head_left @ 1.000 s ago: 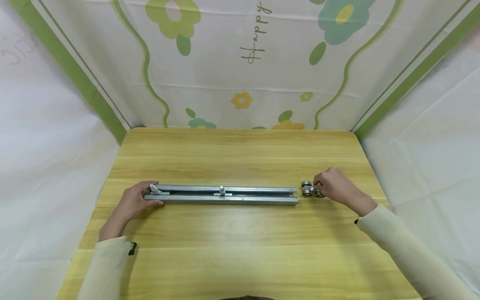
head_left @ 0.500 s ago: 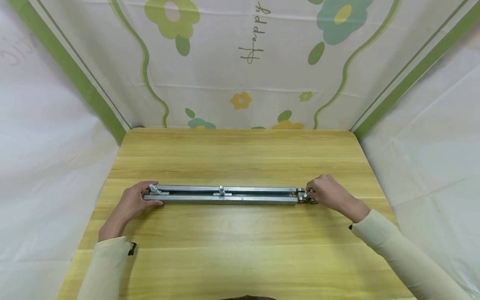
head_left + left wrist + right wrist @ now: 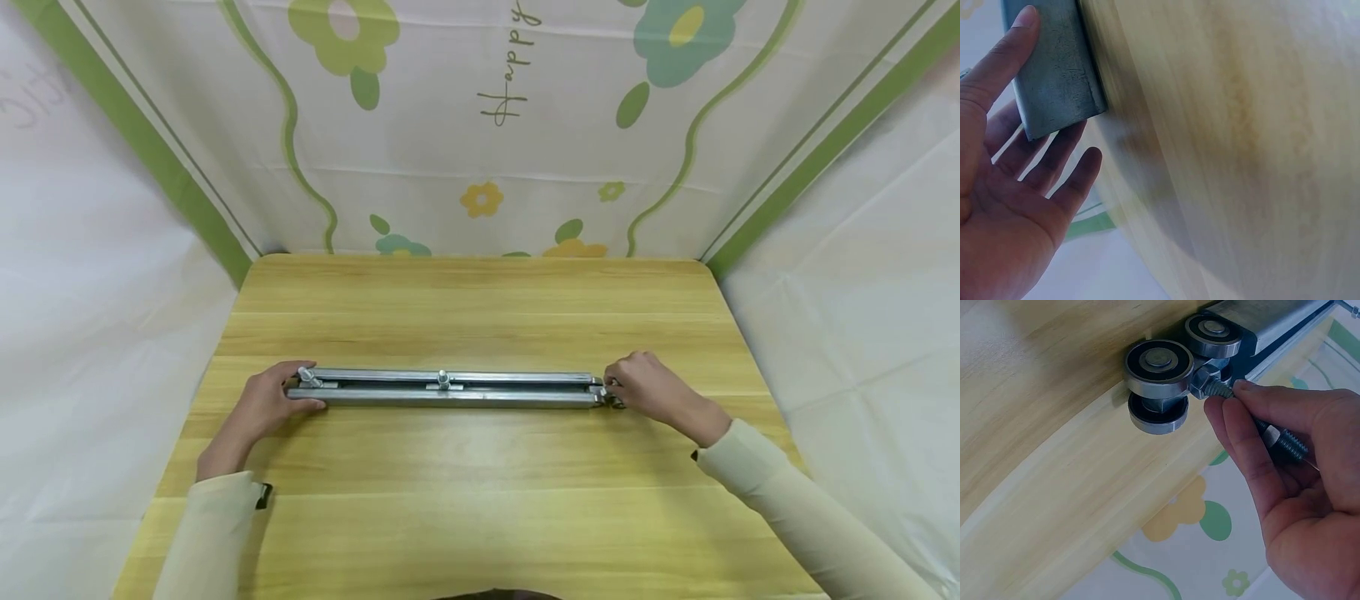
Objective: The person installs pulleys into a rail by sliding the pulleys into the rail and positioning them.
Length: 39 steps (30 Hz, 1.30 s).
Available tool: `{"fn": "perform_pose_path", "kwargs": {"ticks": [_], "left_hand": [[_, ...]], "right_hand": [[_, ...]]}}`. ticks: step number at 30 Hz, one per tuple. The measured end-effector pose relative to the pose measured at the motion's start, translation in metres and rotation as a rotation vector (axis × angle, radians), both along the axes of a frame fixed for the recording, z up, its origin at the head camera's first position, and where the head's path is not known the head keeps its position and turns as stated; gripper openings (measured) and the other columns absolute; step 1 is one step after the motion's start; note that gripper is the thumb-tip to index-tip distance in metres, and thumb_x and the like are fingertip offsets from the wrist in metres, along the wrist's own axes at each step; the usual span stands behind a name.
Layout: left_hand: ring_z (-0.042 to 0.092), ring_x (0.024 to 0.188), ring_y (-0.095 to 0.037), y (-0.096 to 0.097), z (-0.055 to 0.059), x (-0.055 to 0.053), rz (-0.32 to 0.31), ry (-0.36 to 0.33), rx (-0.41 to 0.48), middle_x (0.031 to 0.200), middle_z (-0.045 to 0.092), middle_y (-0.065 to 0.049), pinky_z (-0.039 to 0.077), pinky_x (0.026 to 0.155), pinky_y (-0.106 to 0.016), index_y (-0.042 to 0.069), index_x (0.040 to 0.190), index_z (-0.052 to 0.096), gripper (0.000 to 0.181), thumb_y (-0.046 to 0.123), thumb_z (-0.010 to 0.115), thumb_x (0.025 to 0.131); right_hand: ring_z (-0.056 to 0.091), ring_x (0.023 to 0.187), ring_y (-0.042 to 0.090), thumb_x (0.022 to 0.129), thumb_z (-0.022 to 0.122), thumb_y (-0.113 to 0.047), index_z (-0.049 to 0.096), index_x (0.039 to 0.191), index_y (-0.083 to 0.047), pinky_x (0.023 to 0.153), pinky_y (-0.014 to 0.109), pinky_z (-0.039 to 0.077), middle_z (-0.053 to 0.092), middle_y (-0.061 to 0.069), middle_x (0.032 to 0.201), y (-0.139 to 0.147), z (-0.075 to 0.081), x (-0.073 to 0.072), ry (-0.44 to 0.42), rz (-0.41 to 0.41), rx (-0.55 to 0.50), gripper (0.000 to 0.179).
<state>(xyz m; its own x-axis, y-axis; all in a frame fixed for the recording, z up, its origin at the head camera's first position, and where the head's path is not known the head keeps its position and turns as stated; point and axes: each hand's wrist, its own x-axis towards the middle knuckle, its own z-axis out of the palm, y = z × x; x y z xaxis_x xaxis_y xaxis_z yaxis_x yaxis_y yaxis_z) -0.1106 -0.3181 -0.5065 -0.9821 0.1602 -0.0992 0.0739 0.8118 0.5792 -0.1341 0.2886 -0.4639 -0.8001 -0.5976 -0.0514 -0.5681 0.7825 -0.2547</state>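
Note:
A long galvanised steel channel rail (image 3: 517, 399) lies across the table, its slot facing up. At its left end my left hand (image 3: 258, 410) grips it, thumb (image 3: 1025, 28) along the near wall and fingers on the far side. My right hand (image 3: 651, 387) pinches the threaded bolt (image 3: 1219, 389) of a roller trolley with bearing wheels (image 3: 1159, 370) at the right end. The trolley's leading wheels (image 3: 1213, 332) are at the rail's mouth, partly within it, while the rear pair stays outside. Bolts stand up from the slot at the left end (image 3: 307, 377) and the middle (image 3: 444, 380).
The wood-grain table (image 3: 465, 500) extends in front of and behind the rail. A white flowered cloth (image 3: 420, 142) hangs behind its far edge, and white cloth walls (image 3: 862, 333) rise at both sides.
My right hand has moved left with the roller trolley, from a gap beyond the rail's right end to its leading wheels entering the mouth. The left hand and rail stay in place.

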Motion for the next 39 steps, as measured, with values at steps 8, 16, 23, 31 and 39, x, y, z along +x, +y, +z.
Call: {"fn": "perform_pose_path", "kwargs": {"ticks": [8, 16, 23, 31, 39], "left_hand": [[0.054, 0.131, -0.057, -0.001, -0.001, -0.001, 0.002, 0.002, 0.006, 0.144, 0.059, -0.033, 0.046, 0.106, -0.070, -0.004, 0.142, 0.062, 0.074, 0.025, 0.094, 0.082], [0.055, 0.130, -0.058, -0.001, 0.000, 0.000, 0.000, 0.001, 0.009, 0.144, 0.058, -0.034, 0.046, 0.106, -0.070, -0.004, 0.142, 0.062, 0.074, 0.024, 0.094, 0.082], [0.056, 0.129, -0.058, -0.002, -0.001, 0.001, 0.003, 0.013, 0.005, 0.143, 0.059, -0.034, 0.047, 0.106, -0.070, -0.004, 0.141, 0.062, 0.073, 0.024, 0.094, 0.082], [0.055, 0.128, -0.058, -0.002, -0.001, 0.001, -0.003, 0.021, -0.017, 0.142, 0.059, -0.035, 0.046, 0.106, -0.070, -0.004, 0.142, 0.061, 0.075, 0.027, 0.094, 0.082], [0.056, 0.129, -0.057, -0.001, 0.001, 0.001, -0.004, 0.022, -0.020, 0.143, 0.059, -0.034, 0.047, 0.106, -0.070, -0.003, 0.143, 0.061, 0.075, 0.026, 0.094, 0.082]], "right_hand": [[0.043, 0.054, 0.001, 0.093, 0.077, 0.002, 0.079, 0.088, -0.007, 0.054, 0.022, 0.041, 0.073, -0.001, 0.075, -0.008, 0.001, 0.002, 0.023, 0.023, -0.021, 0.011], [0.050, 0.058, 0.000, 0.092, 0.078, 0.001, 0.080, 0.092, -0.004, 0.056, 0.023, 0.048, 0.077, 0.004, 0.082, -0.017, 0.000, 0.001, 0.016, 0.036, -0.034, 0.005], [0.048, 0.057, 0.000, 0.090, 0.081, 0.001, 0.079, 0.089, -0.005, 0.053, 0.021, 0.045, 0.074, 0.000, 0.077, -0.027, 0.002, -0.002, 0.015, 0.058, -0.045, 0.006], [0.049, 0.058, 0.001, 0.090, 0.080, 0.001, 0.079, 0.090, -0.004, 0.055, 0.022, 0.047, 0.075, 0.002, 0.078, -0.038, 0.006, -0.005, 0.016, 0.091, -0.032, 0.006], [0.046, 0.056, 0.001, 0.089, 0.081, 0.001, 0.078, 0.087, -0.005, 0.052, 0.020, 0.043, 0.071, -0.001, 0.074, -0.047, 0.005, -0.004, 0.031, 0.097, -0.051, 0.007]]}}
